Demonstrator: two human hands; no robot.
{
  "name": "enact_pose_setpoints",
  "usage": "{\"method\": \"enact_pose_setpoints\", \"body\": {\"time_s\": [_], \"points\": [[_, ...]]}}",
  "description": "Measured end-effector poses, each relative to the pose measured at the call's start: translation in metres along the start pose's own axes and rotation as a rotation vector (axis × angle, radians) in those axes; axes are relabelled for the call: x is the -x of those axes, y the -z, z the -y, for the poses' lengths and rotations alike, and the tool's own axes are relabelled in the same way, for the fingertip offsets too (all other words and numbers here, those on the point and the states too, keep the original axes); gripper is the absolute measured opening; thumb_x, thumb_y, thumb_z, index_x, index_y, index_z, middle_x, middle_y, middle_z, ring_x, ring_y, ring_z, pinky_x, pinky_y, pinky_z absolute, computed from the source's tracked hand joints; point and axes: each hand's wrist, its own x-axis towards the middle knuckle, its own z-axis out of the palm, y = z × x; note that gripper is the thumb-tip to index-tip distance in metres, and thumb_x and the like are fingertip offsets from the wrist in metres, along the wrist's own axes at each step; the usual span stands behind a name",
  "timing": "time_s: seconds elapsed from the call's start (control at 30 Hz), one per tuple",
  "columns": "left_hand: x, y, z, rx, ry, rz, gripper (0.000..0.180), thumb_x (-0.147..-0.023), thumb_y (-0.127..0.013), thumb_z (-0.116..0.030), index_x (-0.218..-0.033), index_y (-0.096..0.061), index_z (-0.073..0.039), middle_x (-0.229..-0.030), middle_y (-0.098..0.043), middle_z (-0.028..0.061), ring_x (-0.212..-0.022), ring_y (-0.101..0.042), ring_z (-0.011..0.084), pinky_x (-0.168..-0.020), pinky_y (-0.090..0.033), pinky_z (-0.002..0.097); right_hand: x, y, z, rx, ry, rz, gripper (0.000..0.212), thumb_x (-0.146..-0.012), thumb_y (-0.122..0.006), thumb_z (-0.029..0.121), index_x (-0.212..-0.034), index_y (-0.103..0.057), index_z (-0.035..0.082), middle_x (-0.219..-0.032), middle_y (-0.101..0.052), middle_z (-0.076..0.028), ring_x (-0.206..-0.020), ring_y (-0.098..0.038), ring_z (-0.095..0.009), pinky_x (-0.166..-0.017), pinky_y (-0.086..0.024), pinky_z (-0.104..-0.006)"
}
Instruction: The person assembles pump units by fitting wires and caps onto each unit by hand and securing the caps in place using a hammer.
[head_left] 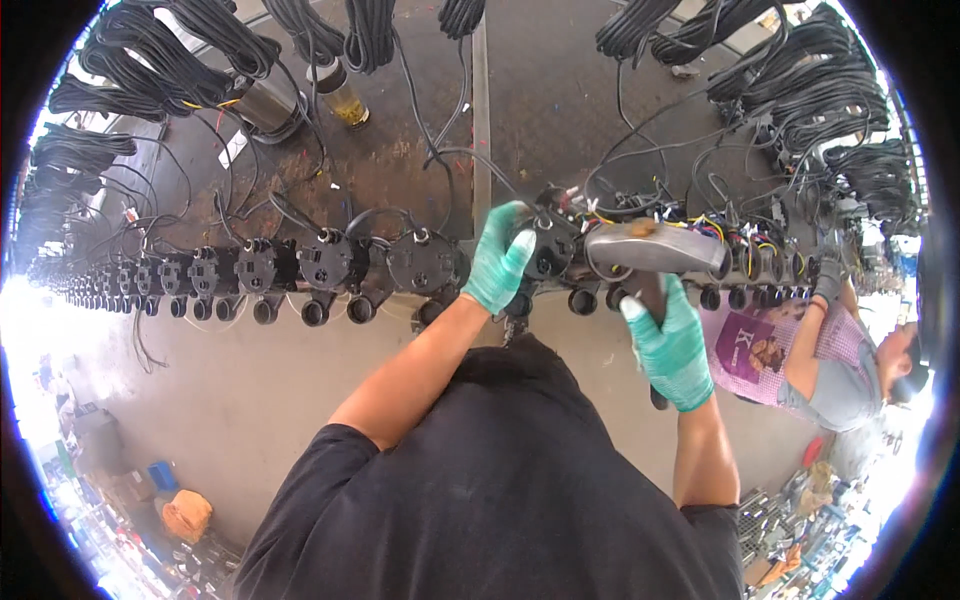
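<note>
My right hand [672, 345], in a green glove, is wrapped round the dark handle of a mallet [650, 250]. The mallet's grey head is raised above the row and hides part of what lies beneath. My left hand [498, 262], gloved alike, grips the side of a black round housing [549, 256], thumb toward me. A cable runs from the top of that housing. Immediately left of my hand sits another such housing [421, 262], with a short round tube end [362, 309] in front of the row.
Several similar housings [265, 268] line the edge of the dark workbench [400, 120]. Coiled black cables [370, 35] hang along its far side, near a bottle [343, 95] and a metal container [265, 105]. At the right, another person [840, 370] works by the bench.
</note>
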Motion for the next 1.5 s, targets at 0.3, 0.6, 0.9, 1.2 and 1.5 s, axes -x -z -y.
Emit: {"method": "enact_pose_setpoints", "body": {"time_s": [0.3, 0.6, 0.9, 1.2, 1.5], "points": [[-0.07, -0.049, -0.111, -1.552, 0.274, 0.433, 0.062, -0.106, -0.034, -0.057, -0.105, -0.074, -0.01, -0.1, -0.073, 0.0243, -0.099, -0.069, 0.045, -0.09, -0.054, 0.0514, 0.042, -0.025, -0.061, -0.676, -0.461, -0.145, 0.018, -0.104, -0.061, 0.021, -0.111, -0.051, 0.009, -0.062, -0.049, 0.001, -0.041, -0.046, -0.01, -0.037, -0.04, -0.0271], [-0.226, 0.039, -0.077, -1.56, 0.559, 0.186, 0.07, -0.097, -0.061, -0.061, -0.111, -0.071, 0.007, -0.102, -0.07, 0.0169, -0.095, -0.065, 0.0327, -0.089, -0.047, 0.048, 0.082, -0.019, -0.11, -0.766, -0.519, -0.187, 0.021, -0.105, -0.06, 0.027, -0.113, -0.053, 0.009, -0.062, -0.048, 0.0, -0.04, -0.045, -0.01, -0.036, -0.039, -0.0271], [-0.241, 0.052, -0.066, -1.653, 0.582, 0.221, 0.075, -0.096, -0.061, -0.064, -0.111, -0.071, 0.009, -0.1, -0.071, 0.0188, -0.093, -0.063, 0.0324, -0.091, -0.048, 0.0465, 0.102, -0.008, -0.151, -0.747, -0.566, -0.272, 0.02, -0.104, -0.061, 0.024, -0.115, -0.055, 0.008, -0.063, -0.049, 0.001, -0.044, -0.047, -0.008, -0.037, -0.038, -0.0261], [-0.139, 0.006, -0.108, -1.252, 0.461, 0.428, 0.039, -0.107, -0.046, -0.034, -0.113, -0.073, -0.005, -0.089, -0.07, 0.0019, -0.084, -0.061, 0.0128, -0.083, -0.051, 0.0339, 0.032, 0.055, -0.215, -0.18, -0.358, -0.625, 0.038, -0.093, -0.07, 0.009, -0.128, -0.057, 0.003, -0.094, -0.065, -0.007, -0.074, -0.06, -0.016, -0.072, -0.053, -0.0352], [-0.058, -0.022, -0.084, -1.115, 0.209, 0.484, 0.027, -0.104, -0.048, -0.015, -0.114, -0.07, -0.003, -0.092, -0.071, 0.0069, -0.087, -0.063, 0.014, -0.087, -0.052, 0.0313, -0.018, 0.117, -0.292, 0.224, -0.338, -0.639, 0.048, -0.095, -0.071, 0.019, -0.136, -0.055, 0.0, -0.116, -0.071, -0.025, -0.104, -0.069, -0.041, -0.092, -0.052, -0.0447]]}}
